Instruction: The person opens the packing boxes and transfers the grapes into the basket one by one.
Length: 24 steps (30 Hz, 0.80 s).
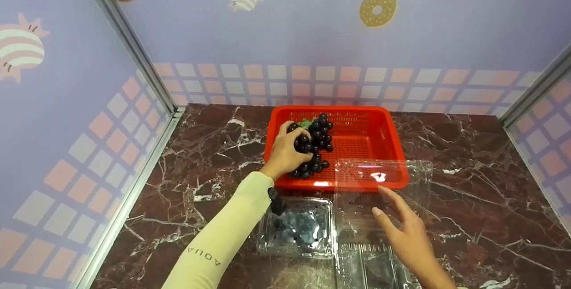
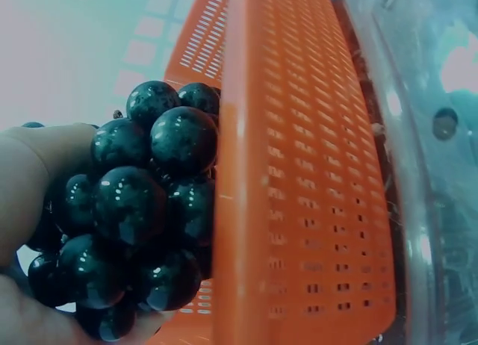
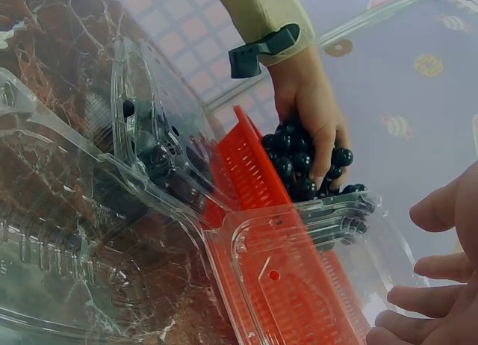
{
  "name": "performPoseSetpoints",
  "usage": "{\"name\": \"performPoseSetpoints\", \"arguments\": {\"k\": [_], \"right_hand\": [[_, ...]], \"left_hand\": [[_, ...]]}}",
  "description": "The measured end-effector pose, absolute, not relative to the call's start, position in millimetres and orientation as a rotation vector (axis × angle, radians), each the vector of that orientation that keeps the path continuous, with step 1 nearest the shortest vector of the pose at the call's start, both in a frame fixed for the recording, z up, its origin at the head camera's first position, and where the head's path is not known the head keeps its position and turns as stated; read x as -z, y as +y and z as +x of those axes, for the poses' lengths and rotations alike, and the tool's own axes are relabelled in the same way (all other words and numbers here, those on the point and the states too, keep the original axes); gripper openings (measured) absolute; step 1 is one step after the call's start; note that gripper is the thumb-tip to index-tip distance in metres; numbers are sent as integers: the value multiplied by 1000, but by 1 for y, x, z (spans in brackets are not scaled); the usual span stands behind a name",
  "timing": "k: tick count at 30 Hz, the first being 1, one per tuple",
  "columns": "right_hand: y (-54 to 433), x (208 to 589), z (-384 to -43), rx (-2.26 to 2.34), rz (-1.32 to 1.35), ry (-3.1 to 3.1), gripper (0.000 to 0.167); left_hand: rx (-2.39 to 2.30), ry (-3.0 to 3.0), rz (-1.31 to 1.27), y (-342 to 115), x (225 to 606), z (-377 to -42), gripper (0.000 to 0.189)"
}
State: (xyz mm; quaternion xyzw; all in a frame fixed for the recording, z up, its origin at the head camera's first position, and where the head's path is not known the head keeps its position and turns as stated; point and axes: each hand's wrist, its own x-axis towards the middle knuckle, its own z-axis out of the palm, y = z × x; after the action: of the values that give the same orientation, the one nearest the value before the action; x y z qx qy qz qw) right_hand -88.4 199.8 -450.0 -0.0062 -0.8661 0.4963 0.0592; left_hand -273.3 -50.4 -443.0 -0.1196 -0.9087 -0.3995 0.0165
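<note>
My left hand [image 1: 285, 153] reaches into the red plastic basket [image 1: 398, 146] and grips a bunch of dark grapes [image 2: 131, 203] at the basket's left side. More dark grapes [image 1: 322, 133] and a bit of green leaf [image 1: 305, 123] show beside its fingers. My right hand [image 1: 408, 231] is held with fingers spread and nothing in its grasp. It is nearest to an opened clear plastic clamshell box, whose raised lid [image 1: 417, 175] overlaps the basket's front right corner in the head view. The box's ribbed base [image 1: 372, 266] lies in front, partly behind the right hand.
A second clear plastic box [image 1: 296, 226], lid down and dark contents showing through, sits in front of the basket under the left forearm. All stand on a dark red marbled tabletop [image 1: 473, 200]. Patterned walls [image 1: 308, 26] enclose the back and sides.
</note>
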Motion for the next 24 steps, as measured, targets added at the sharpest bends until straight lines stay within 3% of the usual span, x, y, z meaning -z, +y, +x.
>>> {"name": "performPoseSetpoints", "arguments": {"k": [15,24], "right_hand": [[196,457,-88,-1526,-65,-2637,50],[196,462,-89,-1594,-48,-2616,49]], "left_hand": [[1294,-2889,-337,-47,463,-280,39],[1332,-2958,-343,-47,471,-284,50]]}}
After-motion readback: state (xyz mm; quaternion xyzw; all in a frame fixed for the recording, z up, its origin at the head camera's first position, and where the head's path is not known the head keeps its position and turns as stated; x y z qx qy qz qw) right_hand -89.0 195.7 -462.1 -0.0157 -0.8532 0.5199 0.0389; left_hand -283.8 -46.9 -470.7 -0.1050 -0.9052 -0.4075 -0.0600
